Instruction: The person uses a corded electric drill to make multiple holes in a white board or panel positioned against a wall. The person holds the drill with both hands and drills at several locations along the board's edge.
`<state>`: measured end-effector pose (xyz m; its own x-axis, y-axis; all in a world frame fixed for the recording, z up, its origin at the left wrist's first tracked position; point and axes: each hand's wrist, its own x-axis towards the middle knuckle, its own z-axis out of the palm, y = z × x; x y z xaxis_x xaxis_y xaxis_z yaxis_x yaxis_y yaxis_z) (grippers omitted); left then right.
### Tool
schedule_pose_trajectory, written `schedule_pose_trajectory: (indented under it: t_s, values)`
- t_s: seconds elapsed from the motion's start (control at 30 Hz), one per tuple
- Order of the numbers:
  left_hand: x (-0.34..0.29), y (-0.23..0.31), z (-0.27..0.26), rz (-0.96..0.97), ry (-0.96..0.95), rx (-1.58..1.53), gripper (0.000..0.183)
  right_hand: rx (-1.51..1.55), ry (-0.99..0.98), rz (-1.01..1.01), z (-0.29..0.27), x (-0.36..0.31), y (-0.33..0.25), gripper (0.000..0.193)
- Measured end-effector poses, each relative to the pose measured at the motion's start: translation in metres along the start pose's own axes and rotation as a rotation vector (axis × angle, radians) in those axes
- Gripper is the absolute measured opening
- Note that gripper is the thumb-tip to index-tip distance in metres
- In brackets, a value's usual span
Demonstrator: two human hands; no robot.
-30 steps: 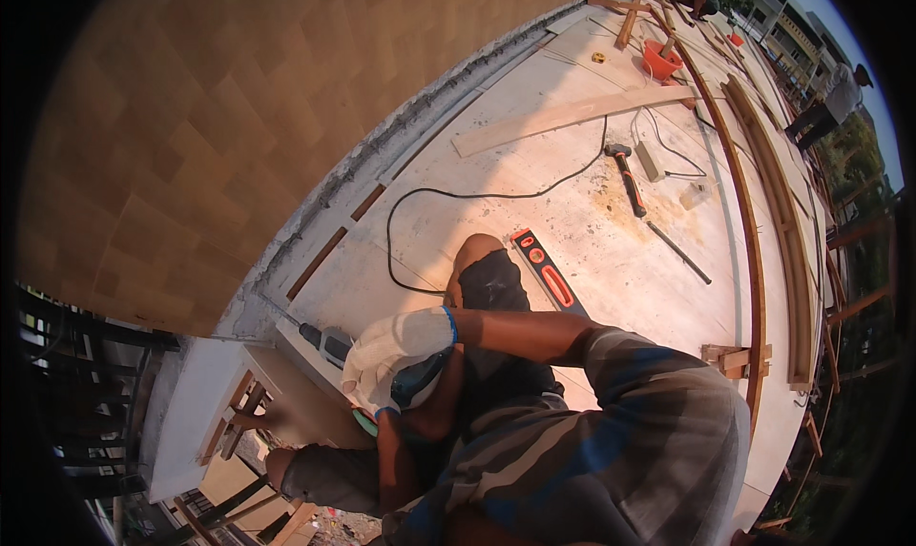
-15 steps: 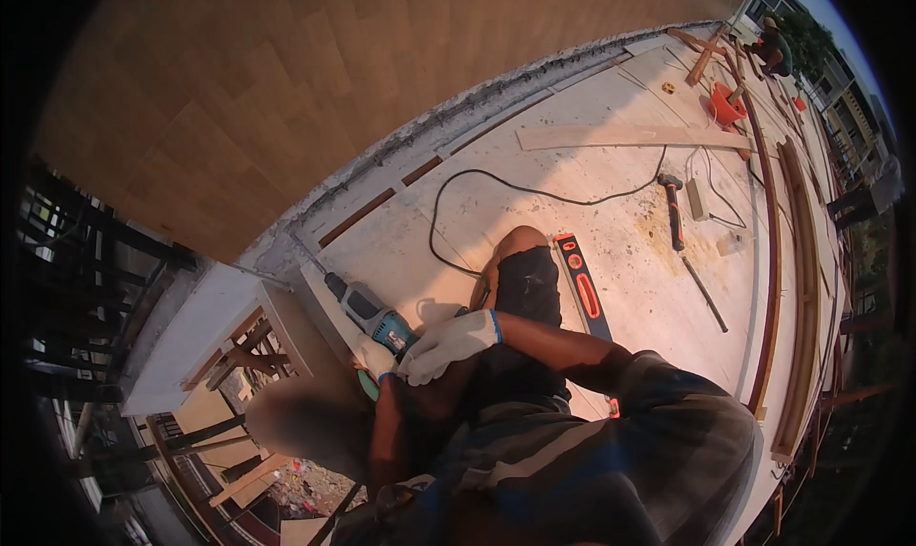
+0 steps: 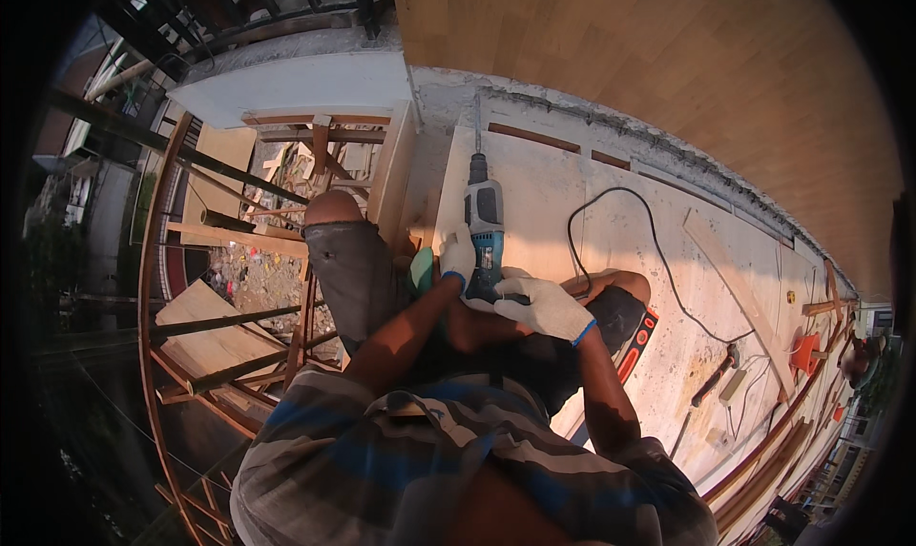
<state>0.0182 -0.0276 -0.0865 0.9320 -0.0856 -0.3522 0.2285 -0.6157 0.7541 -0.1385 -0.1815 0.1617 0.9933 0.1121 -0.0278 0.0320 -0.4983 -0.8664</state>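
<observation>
Head view: drill (image 3: 485,224) lies between the 2 gloved hands in front of the torso, long bit (image 3: 478,124) pointing away toward the rough concrete strip (image 3: 441,100) at the wall's foot; whether the tip touches, cannot tell. Left hand (image 3: 458,251) curls against the drill's left flank, holding it; right hand (image 3: 542,308) closes on the rear end. Trigger finger hidden. Good practice, my judgement: keep both wrists in line with the bit, let the left hand steer and the right push evenly, since a long bit likely wanders if the body tilts. Cable (image 3: 655,233) loops on the pale boards (image 3: 534,179) to the right; best kept clear of the bit. Knees spread, left knee (image 3: 334,207) beside the open timber frame (image 3: 294,224) above rubble; footing there deserves care before leaning in.
</observation>
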Motion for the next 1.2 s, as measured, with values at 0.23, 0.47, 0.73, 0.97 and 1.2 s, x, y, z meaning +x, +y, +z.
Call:
schedule_pose_trajectory:
  t_s: [0.23,0.47,0.73,0.97,1.2]
  values:
    - [-0.023,0.036,-0.008,0.015,0.023,-0.067,0.085,0.016,-0.006,0.369,0.008,0.012,-0.001,0.052]
    - [-0.017,0.027,-0.008,0.145,-0.005,0.078,0.068,-0.718,0.121,0.066,0.028,0.020,0.054,0.071]
    - [-0.016,0.017,0.002,0.303,-0.025,0.256,0.050,-0.722,-0.161,0.305,0.049,-0.004,0.081,0.081]
    - [-0.022,0.071,-0.025,-0.392,-0.366,-0.802,0.065,-0.579,-0.123,0.266,0.018,-0.003,0.048,0.081]
    - [0.002,0.029,-0.021,-0.446,-0.737,-1.065,0.087,-0.530,-0.251,0.259,0.009,-0.005,0.023,0.072]
